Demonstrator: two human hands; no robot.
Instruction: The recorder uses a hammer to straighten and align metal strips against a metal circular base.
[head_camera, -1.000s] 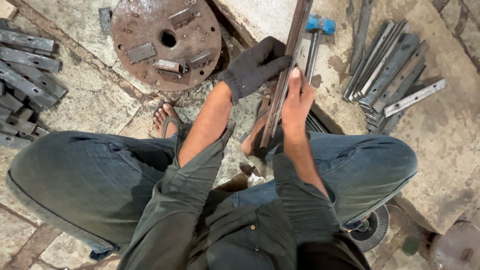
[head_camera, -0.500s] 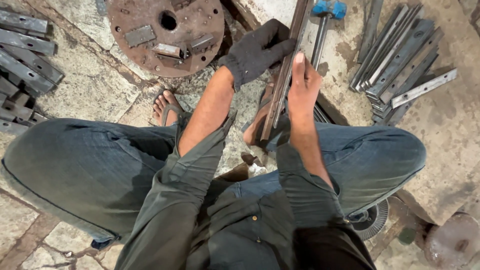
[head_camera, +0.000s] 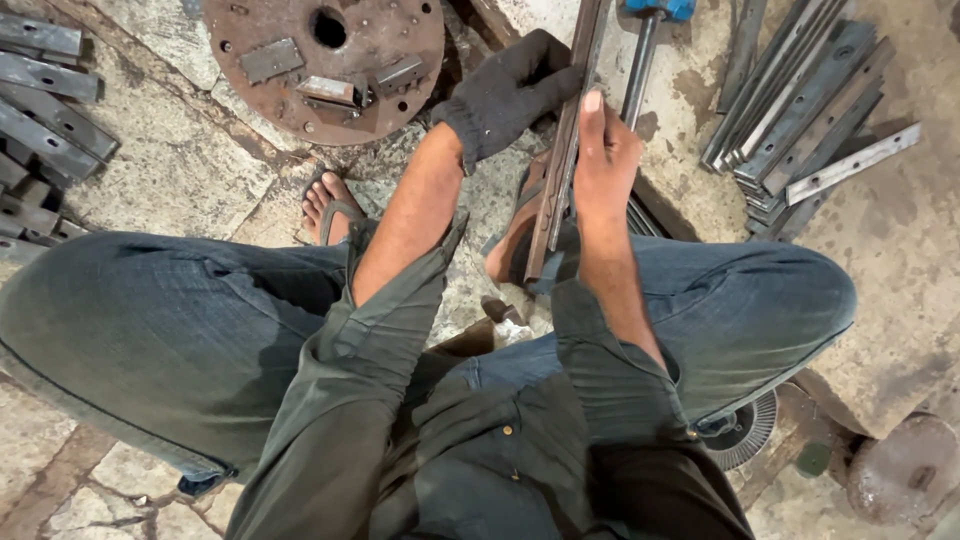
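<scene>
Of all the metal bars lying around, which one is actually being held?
The long rusty bar at centre, between gloved left hand and bare right hand; the bar stacks right and left lie untouched.

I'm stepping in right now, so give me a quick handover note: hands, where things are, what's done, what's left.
Left hand, in a dark glove, grips the long metal bar from the left.
Right hand, bare, clasps the same bar, thumb along it.
The bar stands tilted between the knees, lower end by the right foot.
Rusty round plate lies ahead left; stack of flat bars on the slab to the right.
Done and left: cannot tell from this view.
</scene>
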